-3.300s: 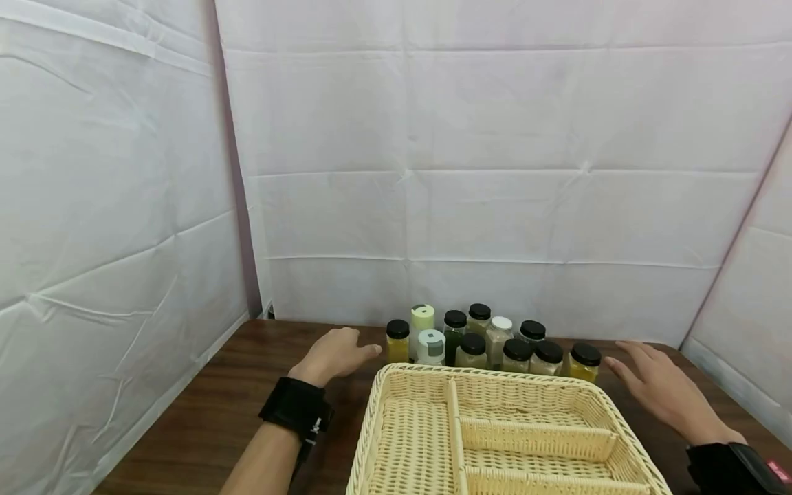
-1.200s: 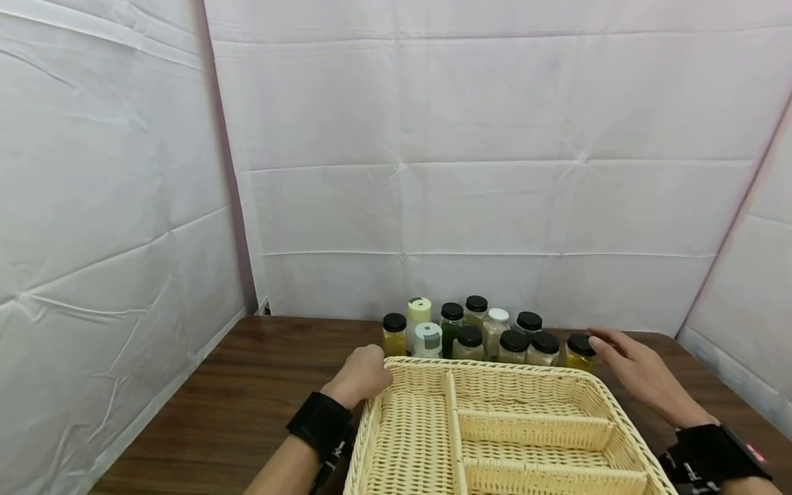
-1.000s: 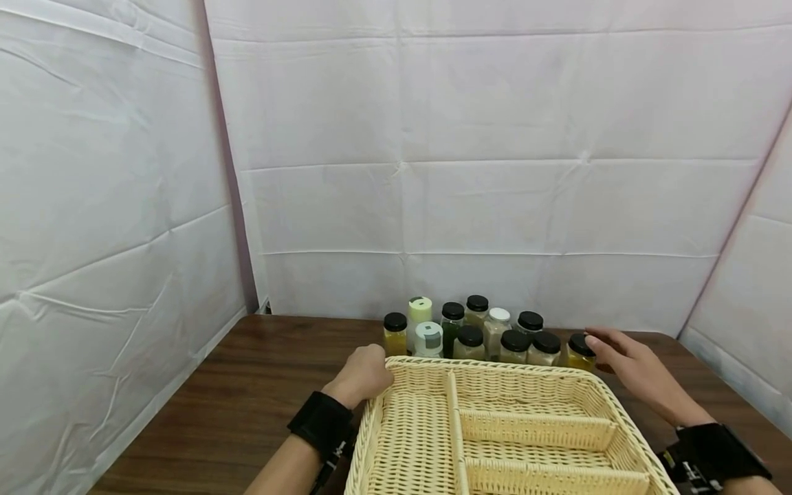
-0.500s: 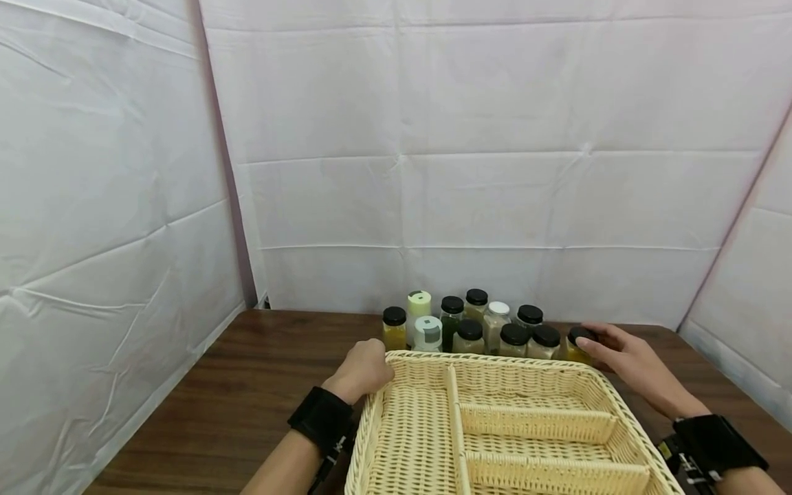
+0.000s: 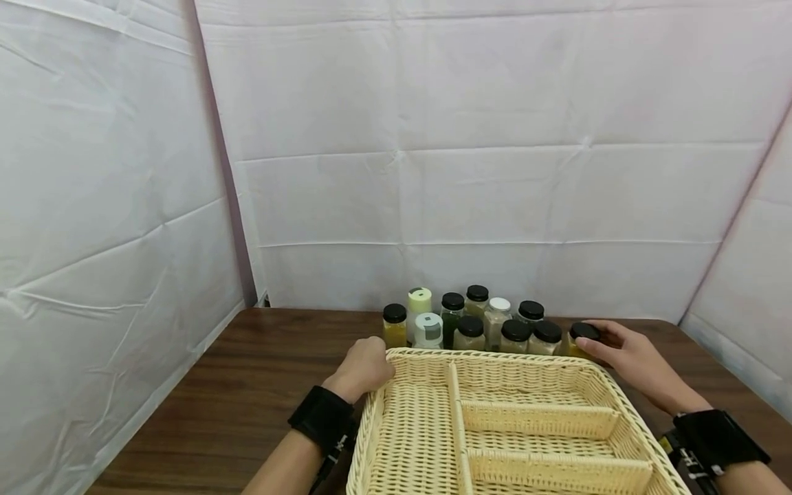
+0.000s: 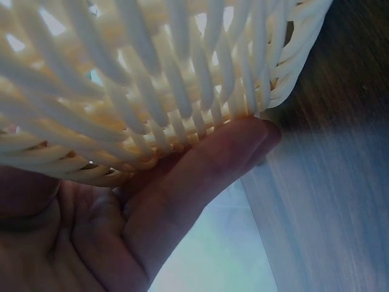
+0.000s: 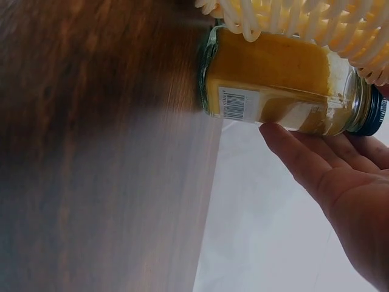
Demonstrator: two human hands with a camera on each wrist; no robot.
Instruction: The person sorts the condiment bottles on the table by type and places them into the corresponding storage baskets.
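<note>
A cream wicker basket (image 5: 526,358) with dividers lies on the dark wooden table (image 5: 260,371). My left hand (image 5: 365,364) grips its far left corner; in the left wrist view the fingers (image 6: 200,176) lie along the outside of the basket wall (image 6: 152,73). At the basket's far right corner stands a yellow-filled jar (image 5: 581,335) with a black lid. My right hand (image 5: 621,350) wraps round it near the lid. In the right wrist view the jar (image 7: 273,85) stands on the table beside the basket (image 7: 304,18), with my fingertips (image 7: 276,131) against the glass.
Several more jars (image 5: 470,323) with black, white and green lids stand in a cluster behind the basket's far rim. White fabric walls (image 5: 495,192) enclose the table at the back and on both sides. Bare tabletop lies to the left of the basket.
My left hand came off the table onto the basket's far left corner and stayed there. My right hand slid left to the yellow jar and its fingers closed round the lid.
</note>
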